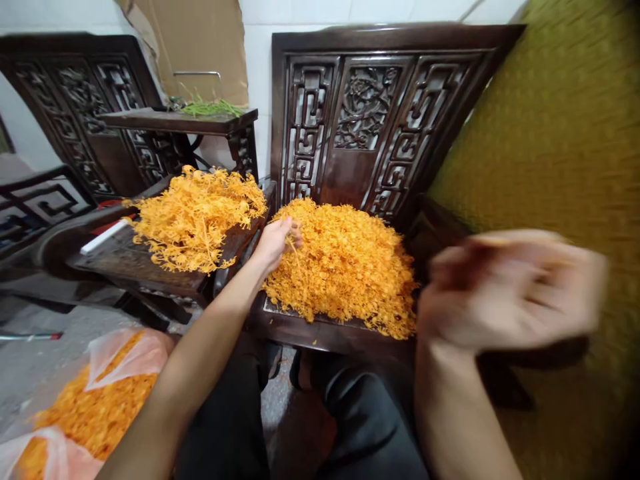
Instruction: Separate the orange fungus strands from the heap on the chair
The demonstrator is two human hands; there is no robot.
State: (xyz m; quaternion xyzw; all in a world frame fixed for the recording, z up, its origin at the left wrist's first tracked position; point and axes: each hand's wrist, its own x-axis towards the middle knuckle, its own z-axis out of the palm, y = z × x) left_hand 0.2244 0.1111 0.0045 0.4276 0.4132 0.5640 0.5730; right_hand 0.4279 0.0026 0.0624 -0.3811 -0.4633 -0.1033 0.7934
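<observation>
A large heap of small orange flower-like pieces (pixel 345 267) covers the dark wooden seat (pixel 325 333) in front of me. At the heap's left edge my left hand (pixel 281 241) is closed, thumb against fingers, with a thin orange piece at the fingertips. My right hand (pixel 515 290) is raised to the right of the heap, near the camera and blurred. Its fingers are curled, and whether they hold anything is hidden. Left of the heap, a looser tangle of orange stringy pieces (pixel 200 217) lies on a second dark wooden surface (pixel 125 257).
A plastic bag (pixel 150 350) of orange pieces stands on the floor at lower left. Green stems (pixel 213 107) lie on a small raised stand (pixel 175 121). A carved chair back (pixel 355 167) rises behind the heap; a yellow-green woven surface (pixel 560 147) fills the right.
</observation>
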